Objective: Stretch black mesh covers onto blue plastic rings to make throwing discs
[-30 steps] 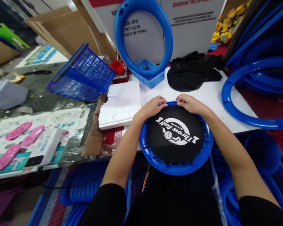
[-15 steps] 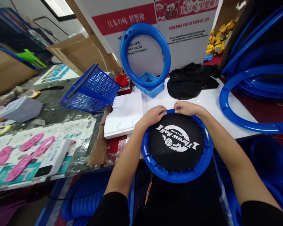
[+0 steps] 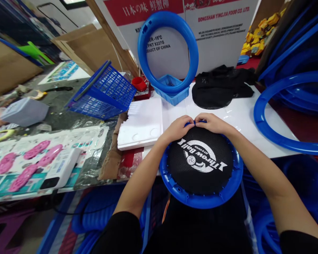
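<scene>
A round black mesh with a white "Throw Ball" print lies across a blue plastic ring, tilted toward me at the table's front edge. My left hand is closed on the far rim, its thumb and fingers pinching where mesh and ring meet. Right beside it, my right hand pinches the same stretch of rim. The two sets of fingertips nearly touch. Along the near side of the ring, small pegs show around the mesh edge. What lies under the fingertips is hidden.
Behind my hands, another blue ring leans upright in a light-blue tray. Black mesh pieces lie to its right. A blue basket and white foam block stand left. A loose blue ring overhangs at right.
Both hands have moved closer together on the far rim, the left shifting right. The view has moved slightly, and the ring stays at the table's edge.
</scene>
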The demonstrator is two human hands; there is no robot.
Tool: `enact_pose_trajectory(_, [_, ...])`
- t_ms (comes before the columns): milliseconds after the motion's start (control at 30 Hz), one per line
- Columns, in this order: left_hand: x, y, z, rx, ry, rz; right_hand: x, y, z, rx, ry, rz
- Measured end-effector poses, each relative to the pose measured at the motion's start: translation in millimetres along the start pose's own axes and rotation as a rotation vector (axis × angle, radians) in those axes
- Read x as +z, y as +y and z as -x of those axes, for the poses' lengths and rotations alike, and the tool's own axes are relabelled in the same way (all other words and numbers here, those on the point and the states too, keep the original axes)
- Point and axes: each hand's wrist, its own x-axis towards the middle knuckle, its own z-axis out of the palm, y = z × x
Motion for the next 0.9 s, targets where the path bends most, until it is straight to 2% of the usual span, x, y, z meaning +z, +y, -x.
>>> enact_pose_trajectory(200, [8.9,1.8,-4.4,-0.157,0.038,-0.045,7.6,-1.0,-4.1,0.098,0.056,0.096])
enact_pose_trajectory(400, [12.7,1.9,-6.5,-0.183,0.036,-0.062,10.6,-8.6,-10.2,0.147,0.026,0.242])
enact_pose_trajectory(467, [11.2,1.8,-4.2,-0.160,0.037,-0.073,9.8,-8.5,-11.0,0.163,0.023,0.241])
enact_pose_trajectory(533, [5.6,7.0,0.5,-0.077,0.054,-0.095,8.4,-7.0,-10.5,0.174,0.017,0.205])
enact_pose_trajectory(667, [-14.9,37.4,16.4,0.102,0.064,-0.211,5.1,-2.9,-6.0,0.188,0.029,0.161])
enact_pose_trajectory(733, [-20.5,53.7,26.2,0.124,-0.010,-0.235,3.4,-1.4,-3.7,0.185,0.046,0.155])
enact_pose_trajectory(800, [-17.7,63.4,34.4,0.131,-0.189,-0.197,1.7,-0.9,-2.4,0.162,0.056,0.137])
enact_pose_trajectory(900, [-3.0,67.9,41.1,0.075,-0.453,-0.253,-0.9,-2.4,-2.3,0.134,0.060,0.121])
